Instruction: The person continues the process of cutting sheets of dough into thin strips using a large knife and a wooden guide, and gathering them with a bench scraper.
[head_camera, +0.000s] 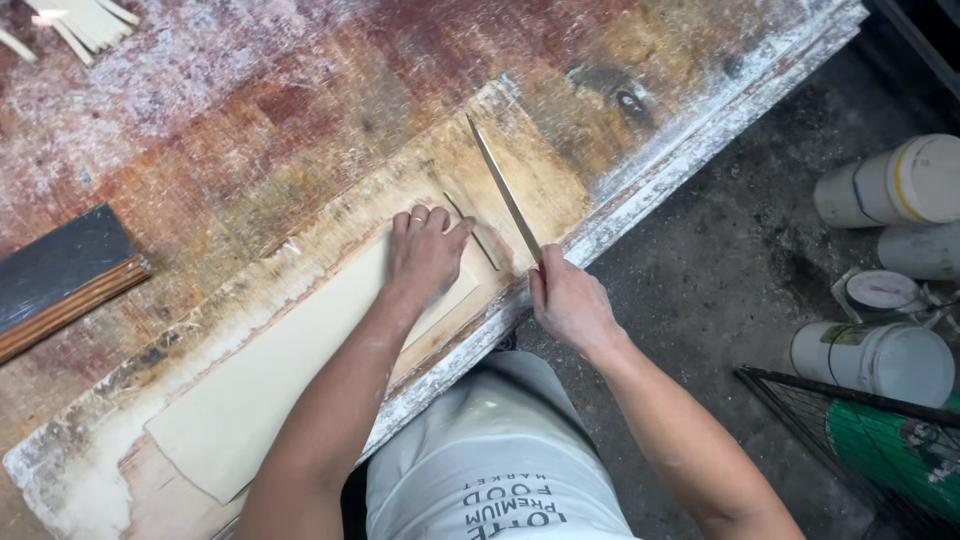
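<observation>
The left hand (425, 252) lies flat with fingers spread on the end of a long pale dough sheet (260, 385). The right hand (568, 303) grips the handle of a long knife (503, 190). Its blade sits just past the left fingers, beside a thin cut strip (472, 232), on the floury desk (250, 150).

Look around the worn workbench (250, 130): pale cut strips (85, 22) at its far-left corner, a dark board (55, 262) on its left edge, white tubs (885, 185) on the floor right of it.
</observation>
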